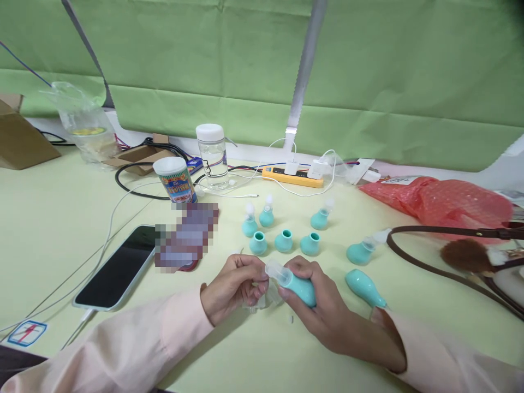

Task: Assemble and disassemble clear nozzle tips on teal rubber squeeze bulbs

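My right hand (323,305) is wrapped round a teal bulb nasal aspirator (302,288), tilted so its clear nozzle (277,271) points left. At the nozzle's tip, my left hand (239,286) has its fingers pinched together; what they grip is too small to tell. Small clear plastic pieces (262,302) lie beneath my hands, partly hidden by the left fingers. Just beyond stand several open teal bulbs (284,242) without nozzles. Behind these are teal bulbs fitted with clear nozzles (267,215). One nozzled bulb (360,252) leans at the right, near a teal bulb (364,287) lying on its side.
To the left are a black-screened phone (118,267) on a cable and a blurred-out reddish object (188,240). A paper tub (176,180), a lidded bottle (213,158) and a yellow power strip (291,177) stand behind. A red plastic bag (446,204) and brown strap (417,267) lie right.
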### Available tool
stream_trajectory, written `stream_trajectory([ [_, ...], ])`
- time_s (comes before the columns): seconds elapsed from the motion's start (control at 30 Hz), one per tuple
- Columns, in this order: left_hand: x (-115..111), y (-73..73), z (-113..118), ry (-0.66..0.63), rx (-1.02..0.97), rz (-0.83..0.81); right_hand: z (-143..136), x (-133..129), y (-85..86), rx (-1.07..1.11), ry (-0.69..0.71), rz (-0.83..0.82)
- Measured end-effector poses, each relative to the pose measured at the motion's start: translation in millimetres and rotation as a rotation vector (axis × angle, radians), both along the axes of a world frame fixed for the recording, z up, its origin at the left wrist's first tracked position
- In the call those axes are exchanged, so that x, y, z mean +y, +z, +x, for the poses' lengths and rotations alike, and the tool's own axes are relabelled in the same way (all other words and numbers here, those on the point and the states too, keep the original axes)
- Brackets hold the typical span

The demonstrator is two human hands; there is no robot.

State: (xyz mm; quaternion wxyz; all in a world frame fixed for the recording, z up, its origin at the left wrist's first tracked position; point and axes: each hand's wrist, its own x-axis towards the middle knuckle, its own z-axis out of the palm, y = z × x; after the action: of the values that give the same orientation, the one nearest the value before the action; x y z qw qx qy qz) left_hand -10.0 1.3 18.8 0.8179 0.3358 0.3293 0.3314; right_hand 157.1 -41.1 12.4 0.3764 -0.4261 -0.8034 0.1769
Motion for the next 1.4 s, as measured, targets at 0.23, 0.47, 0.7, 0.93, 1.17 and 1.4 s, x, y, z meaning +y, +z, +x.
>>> stream_trajectory([
  [0.23, 0, 1.1, 0, 0.070, 0.054, 0.108, 0, 5, 4.5, 0.010, -0.044, -0.077],
  [0.47, 3, 1.2, -1, -0.081, -0.037, 0.082, -2, 3, 11.9, 0.238, -0.054, -0.382],
  [0.7, 4, -0.5, -3, -0.097, 0.033, 0.059, -2, 5, 12.7, 0.124, -0.065, -0.320],
  [0.93, 6, -3.5, -1, -0.069, -0.047, -0.017, 3, 6, 11.2, 0.050, -0.077, -0.229],
  [1.17, 7, -2.0, 1, -0.031, -0.056, 0.006, 4, 8, 4.3, -0.108, -0.064, 0.267],
  [1.4, 7, -3.8, 1, 0.066, 0.051, 0.084, 4, 10, 6.8, -0.261, -0.086, 0.366],
])
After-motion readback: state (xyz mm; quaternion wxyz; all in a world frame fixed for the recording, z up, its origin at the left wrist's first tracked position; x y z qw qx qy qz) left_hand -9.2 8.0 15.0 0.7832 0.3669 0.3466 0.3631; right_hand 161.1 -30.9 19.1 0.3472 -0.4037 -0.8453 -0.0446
